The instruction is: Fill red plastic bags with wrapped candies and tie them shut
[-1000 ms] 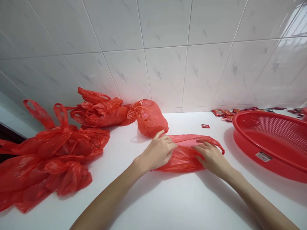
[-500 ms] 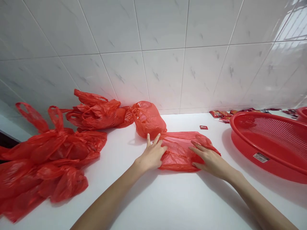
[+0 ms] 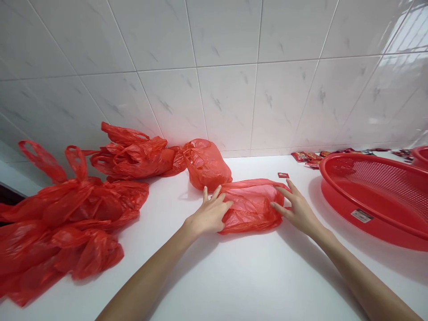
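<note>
A thin red plastic bag (image 3: pixel 250 207) lies on the white table between my hands, its upper edge slightly raised. My left hand (image 3: pixel 210 211) rests at the bag's left end with its fingers spread. At the right end, my right hand (image 3: pixel 296 207) touches the bag with thumb and fingers apart. Just behind my left fingertips stands a bulging red plastic bag (image 3: pixel 207 165), which touches or nearly touches the flat one. The undersides of my fingers are partly hidden.
Several filled red bags (image 3: pixel 83 214) are heaped at the left, and more red bags (image 3: pixel 133 156) sit against the tiled wall (image 3: pixel 227 98). A large red basket (image 3: pixel 351 196) stands at the right. Behind it lie small red packets (image 3: pixel 306 157); one single packet (image 3: pixel 282 175) lies apart.
My right hand has moved slightly right and up, from lying on the bag to its right end. The bag's right side has drawn in and its upper edge has lifted. My left hand stays put.
</note>
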`<state>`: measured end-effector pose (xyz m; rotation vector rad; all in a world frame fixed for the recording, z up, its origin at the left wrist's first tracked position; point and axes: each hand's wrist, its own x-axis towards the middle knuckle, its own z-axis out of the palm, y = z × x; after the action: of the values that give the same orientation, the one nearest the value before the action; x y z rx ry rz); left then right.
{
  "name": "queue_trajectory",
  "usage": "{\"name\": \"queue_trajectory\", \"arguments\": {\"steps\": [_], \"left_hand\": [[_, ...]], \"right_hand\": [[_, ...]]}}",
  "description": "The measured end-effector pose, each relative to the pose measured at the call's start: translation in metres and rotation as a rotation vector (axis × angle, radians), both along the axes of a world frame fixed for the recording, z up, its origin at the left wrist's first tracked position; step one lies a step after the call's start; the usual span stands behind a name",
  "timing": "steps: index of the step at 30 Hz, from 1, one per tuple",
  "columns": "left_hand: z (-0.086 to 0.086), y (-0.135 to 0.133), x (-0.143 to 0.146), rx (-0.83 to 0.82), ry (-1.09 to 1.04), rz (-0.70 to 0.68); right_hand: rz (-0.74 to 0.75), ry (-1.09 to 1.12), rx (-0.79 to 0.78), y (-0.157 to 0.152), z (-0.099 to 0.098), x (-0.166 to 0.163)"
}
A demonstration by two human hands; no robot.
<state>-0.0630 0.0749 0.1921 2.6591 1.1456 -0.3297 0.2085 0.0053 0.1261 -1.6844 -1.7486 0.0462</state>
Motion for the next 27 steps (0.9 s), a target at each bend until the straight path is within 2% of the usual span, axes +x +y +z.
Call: {"name": "queue_trajectory", "arguments": {"steps": [4,9,13,17,22,24,27], "left_hand": [[0.003,-0.002,0.000,0.015,-0.013,0.002],[0.007,-0.004,0.002,0.027,-0.032,-0.018],[0.008,-0.006,0.001,0.038,-0.077,-0.012],[0.006,-0.007,0.000,0.051,-0.110,-0.027],[0.004,-0.007,0.000,0.044,-0.099,-0.052],[0.004,-0.007,0.000,0.051,-0.091,-0.042],[0.005,-0.006,0.000,0.065,-0.093,-0.035]], "right_hand": [[0.024,0.283,-0.126,0.006,0.002,0.003],[-0.063,0.305,-0.132,0.003,0.014,-0.002],[-0.074,0.341,-0.090,0.003,0.011,-0.002],[-0.025,0.517,0.003,0.004,0.008,0.000],[0.060,0.728,-0.050,0.001,0.013,-0.002],[0.101,0.746,-0.065,0.001,0.012,-0.001],[0.069,0.644,-0.046,0.004,0.006,0.002]]}}
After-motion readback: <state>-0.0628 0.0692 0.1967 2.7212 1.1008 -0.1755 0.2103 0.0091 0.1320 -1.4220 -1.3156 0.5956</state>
